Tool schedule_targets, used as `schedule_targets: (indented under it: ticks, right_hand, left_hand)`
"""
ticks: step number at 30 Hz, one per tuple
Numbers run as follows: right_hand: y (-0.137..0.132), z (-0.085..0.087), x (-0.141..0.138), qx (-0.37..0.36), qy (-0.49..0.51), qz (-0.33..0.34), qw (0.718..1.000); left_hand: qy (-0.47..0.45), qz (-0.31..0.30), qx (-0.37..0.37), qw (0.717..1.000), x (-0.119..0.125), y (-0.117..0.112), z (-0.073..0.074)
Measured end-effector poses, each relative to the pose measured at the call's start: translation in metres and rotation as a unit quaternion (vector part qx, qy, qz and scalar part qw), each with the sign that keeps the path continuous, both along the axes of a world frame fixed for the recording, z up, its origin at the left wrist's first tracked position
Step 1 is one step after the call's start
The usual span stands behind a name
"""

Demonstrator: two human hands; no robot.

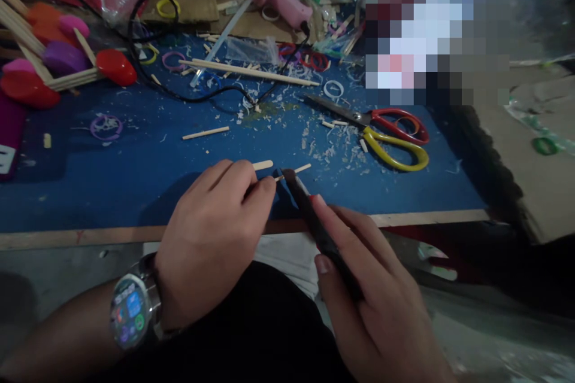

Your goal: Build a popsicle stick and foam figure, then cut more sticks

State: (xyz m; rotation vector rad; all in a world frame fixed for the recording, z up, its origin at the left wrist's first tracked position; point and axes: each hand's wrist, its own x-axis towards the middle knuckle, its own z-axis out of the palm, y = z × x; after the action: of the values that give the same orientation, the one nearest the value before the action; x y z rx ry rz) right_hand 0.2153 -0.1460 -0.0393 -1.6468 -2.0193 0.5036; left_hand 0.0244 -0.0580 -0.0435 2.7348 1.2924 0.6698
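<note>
My left hand (215, 209), with a watch on its wrist, is closed at the table's front edge. Its thumb and forefinger pinch a thin wooden stick (304, 168) that pokes out to the right. A wider, rounded end of a pale wooden stick (264, 165) shows just beyond the knuckles. My right hand (368, 275) is wrapped around a long dark tool with red parts (330, 245); whether it is a knife or a pair of cutters I cannot tell. The dark tip of this tool meets the thin stick beside my left thumb.
Scissors (359, 119) with one red and one yellow handle lie to the right. Behind are long sticks (251, 72), a pink glue gun (283, 0) and its black cord (188, 99). Stick pieces with colourful ends (67, 57) sit left. Shavings and small rings litter the blue tabletop (148, 149).
</note>
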Motion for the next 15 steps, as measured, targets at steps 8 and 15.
schedule_targets:
  ticks: [8,15]
  right_hand:
    - [0.001,-0.002,-0.004,0.019,-0.036,0.0,0.999]
    - [0.001,0.002,-0.005,0.014,-0.054,-0.002,0.998]
  left_hand:
    - [0.014,0.016,0.017,1.0,0.005,-0.008,0.0]
    - [0.057,0.0,0.054,0.997,0.006,-0.028,-0.02]
